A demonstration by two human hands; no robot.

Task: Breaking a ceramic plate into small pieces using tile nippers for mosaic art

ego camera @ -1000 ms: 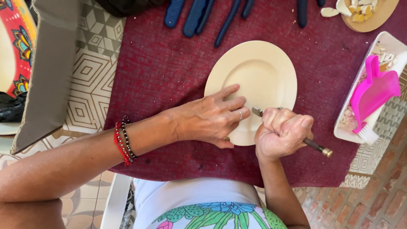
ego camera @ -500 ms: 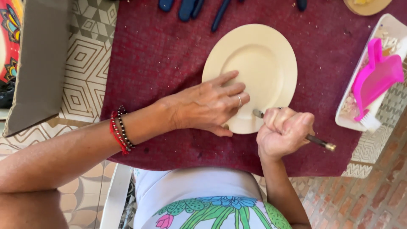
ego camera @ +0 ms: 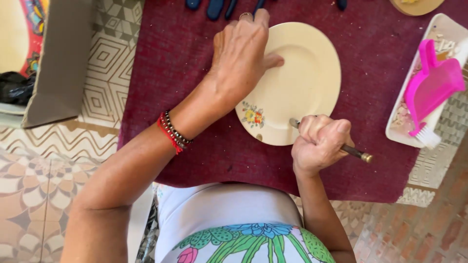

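We are looking down at a cream plate (ego camera: pixel 302 73) lying flat on a dark red cloth (ego camera: pixel 170 58) that is covering the surface. The plate is sitting near the middle of the cloth, with bare cloth showing on its left side and below it. On the right, a white tray (ego camera: pixel 441 29) is lying near the cloth's edge, and a pink dustpan (ego camera: pixel 434 85) with a little brush is resting in it. At the top edge, dark blue tool handles (ego camera: pixel 214 7) are lying just past the plate. On the far left, a grey box (ego camera: pixel 61 58) is standing on the patterned tiles, well apart from the plate.

Our left hand (ego camera: pixel 241 53) is lying on the left part of the plate. Its fingers are spread flat, the thumb is pointing toward the plate's middle, and the fingertips are reaching over the top rim. Red and dark bracelets (ego camera: pixel 173 131) are sitting on that wrist.

Our right hand (ego camera: pixel 319 141) is making a fist at the plate's bottom rim. Its fingers are wrapped tight around a thin metal tool (ego camera: pixel 358 153). The tool's tip is touching the plate just beside the small flower picture (ego camera: pixel 252 116).
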